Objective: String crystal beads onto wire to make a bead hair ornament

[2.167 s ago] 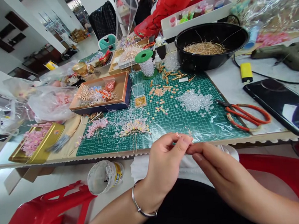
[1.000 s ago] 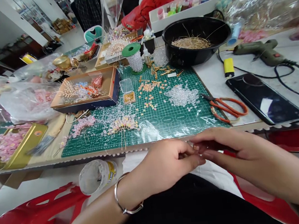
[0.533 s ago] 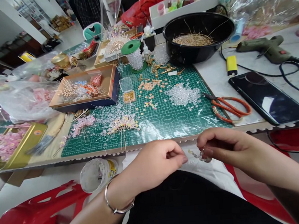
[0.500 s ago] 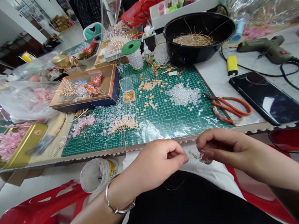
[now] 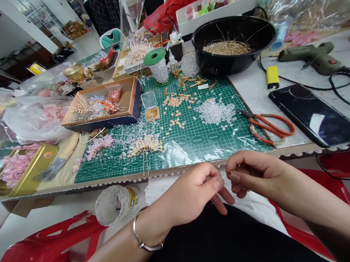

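Over my lap, just off the table's front edge, both hands are close together. My left hand (image 5: 198, 191) has thumb and forefinger pinched, with the lower fingers stretched out; anything in the pinch is too thin to make out. Opposite it, my right hand (image 5: 252, 173) is closed in a pinch. A tiny yellowish bit shows at its fingertips; the rest of the small beaded piece is hidden by the fingers. On the green cutting mat (image 5: 191, 150) beyond lie a beaded hair comb (image 5: 146, 145), a pink one (image 5: 99, 147) and a heap of clear beads (image 5: 216, 111).
Orange-handled pliers (image 5: 270, 125) and a phone (image 5: 317, 113) lie at the right, below a glue gun (image 5: 314, 57). Farther back are a black basin (image 5: 236, 63), a bead spool (image 5: 159, 69) and an open box (image 5: 101, 122). A white bucket (image 5: 108, 209) stands below the table.
My left hand has moved slightly right, closer to the right hand, and its lower fingers have stretched out. The clear beaded piece seen in my right hand is now mostly covered by the fingers.
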Tool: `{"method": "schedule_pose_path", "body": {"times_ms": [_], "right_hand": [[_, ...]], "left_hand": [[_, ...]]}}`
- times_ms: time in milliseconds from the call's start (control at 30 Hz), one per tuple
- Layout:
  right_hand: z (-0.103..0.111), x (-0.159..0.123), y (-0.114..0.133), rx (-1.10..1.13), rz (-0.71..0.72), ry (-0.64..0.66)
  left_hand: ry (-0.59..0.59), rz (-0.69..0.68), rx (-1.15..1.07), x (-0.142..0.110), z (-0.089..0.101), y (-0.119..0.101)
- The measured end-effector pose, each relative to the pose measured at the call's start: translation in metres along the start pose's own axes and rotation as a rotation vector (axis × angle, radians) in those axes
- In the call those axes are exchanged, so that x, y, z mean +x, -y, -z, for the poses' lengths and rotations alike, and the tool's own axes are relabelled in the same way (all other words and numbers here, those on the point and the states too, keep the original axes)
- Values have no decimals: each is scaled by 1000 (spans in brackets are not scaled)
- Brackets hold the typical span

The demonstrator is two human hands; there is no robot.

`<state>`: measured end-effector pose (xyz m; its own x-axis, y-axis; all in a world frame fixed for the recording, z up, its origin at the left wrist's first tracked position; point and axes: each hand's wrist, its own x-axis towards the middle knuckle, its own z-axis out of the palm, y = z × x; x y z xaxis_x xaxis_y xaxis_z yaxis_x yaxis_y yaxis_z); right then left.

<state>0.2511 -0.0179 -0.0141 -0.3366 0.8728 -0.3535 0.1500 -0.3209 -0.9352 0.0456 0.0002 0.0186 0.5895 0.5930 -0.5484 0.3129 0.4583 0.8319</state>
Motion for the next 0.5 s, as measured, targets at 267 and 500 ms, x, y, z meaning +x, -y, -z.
{"method": "schedule_pose_path", "body": {"times_ms": [267,500], "right_hand": [[-5,-9,-11,-91,6,-83],[-5,-7,-16,56,-31,77]], "left_hand": [[-135,-59,223,-1,-3,2],[-176,-180,453,-10,1,5]]}}
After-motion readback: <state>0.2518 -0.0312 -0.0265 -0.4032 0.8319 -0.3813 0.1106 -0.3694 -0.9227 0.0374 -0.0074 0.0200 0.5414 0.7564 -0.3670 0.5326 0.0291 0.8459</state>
